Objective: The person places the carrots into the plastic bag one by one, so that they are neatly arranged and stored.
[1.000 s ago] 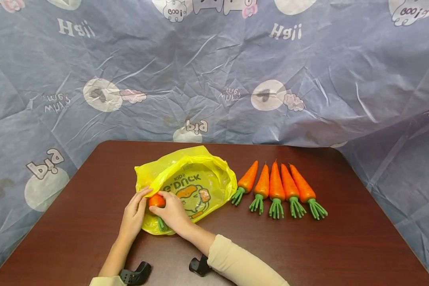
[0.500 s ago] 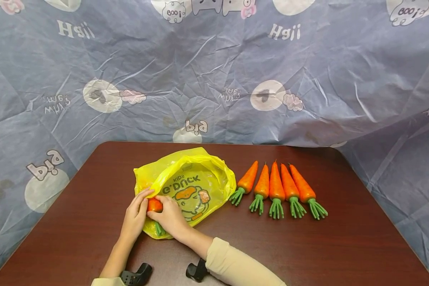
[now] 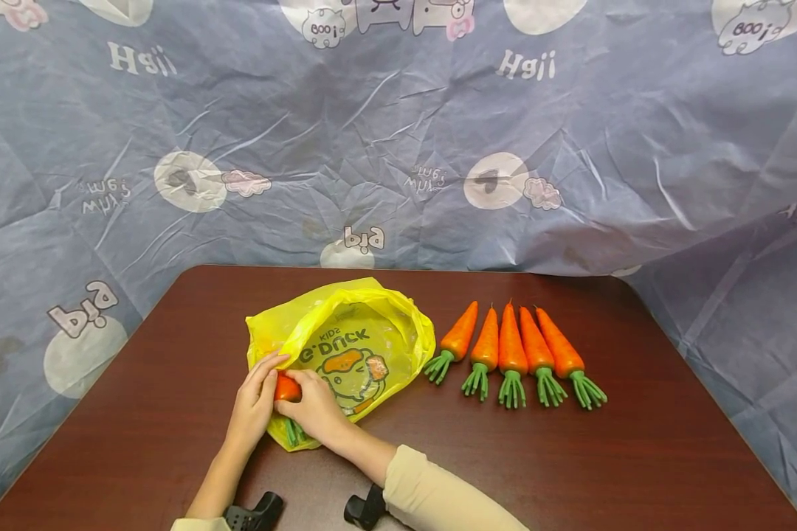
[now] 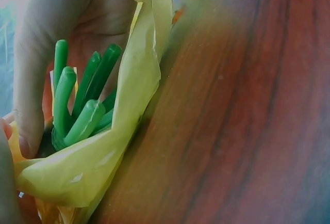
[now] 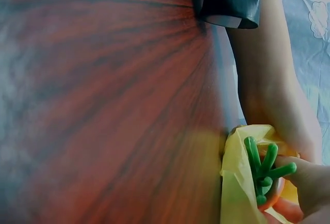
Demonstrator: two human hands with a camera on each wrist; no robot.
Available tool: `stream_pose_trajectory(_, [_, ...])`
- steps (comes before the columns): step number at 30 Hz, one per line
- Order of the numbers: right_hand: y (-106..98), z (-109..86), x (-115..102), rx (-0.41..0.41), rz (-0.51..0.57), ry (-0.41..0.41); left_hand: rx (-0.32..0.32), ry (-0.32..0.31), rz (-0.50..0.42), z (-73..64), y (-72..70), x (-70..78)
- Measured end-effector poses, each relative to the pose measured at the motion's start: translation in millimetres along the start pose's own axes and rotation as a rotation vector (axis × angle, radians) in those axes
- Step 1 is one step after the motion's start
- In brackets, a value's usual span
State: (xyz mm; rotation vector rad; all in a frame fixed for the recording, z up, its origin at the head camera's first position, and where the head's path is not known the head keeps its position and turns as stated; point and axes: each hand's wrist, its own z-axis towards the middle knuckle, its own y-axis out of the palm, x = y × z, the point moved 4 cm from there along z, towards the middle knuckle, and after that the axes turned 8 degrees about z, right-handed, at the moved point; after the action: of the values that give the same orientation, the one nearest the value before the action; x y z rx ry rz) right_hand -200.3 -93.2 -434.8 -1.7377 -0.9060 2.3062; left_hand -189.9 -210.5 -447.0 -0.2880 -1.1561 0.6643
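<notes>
A yellow plastic bag (image 3: 282, 321) with a duck print lies on the table, its mouth turned toward me. My left hand (image 3: 254, 404) holds the left edge of the bag's mouth, fingers outside and thumb near the opening. Inside that edge is an orange carrot (image 3: 287, 388) with a green stem tuft. My right hand (image 3: 317, 407) grips the carrot near its top. The carrot's stems (image 4: 82, 97) poke up beside the bag's rim in the left wrist view, and its stem tuft (image 5: 265, 170) also shows in the right wrist view. The carrot's tip is hidden in the bag.
Several carrots (image 3: 510, 343) lie side by side to the right of the bag, stems toward me. The brown table (image 3: 571, 472) ends at a printed cloth backdrop (image 3: 398, 147). Black wrist devices (image 3: 259, 510) are worn on both forearms.
Both hands and the carrot have shifted slightly left and toward me, and the bag has moved a little with them. The loose carrots lie as before.
</notes>
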Motion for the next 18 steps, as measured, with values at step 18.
stream_pose_trajectory(18, [-8.0, 0.6, 4.2, -0.163, 0.099, 0.058, -0.05, 0.015, 0.047, -2.1, -3.1, 20.0])
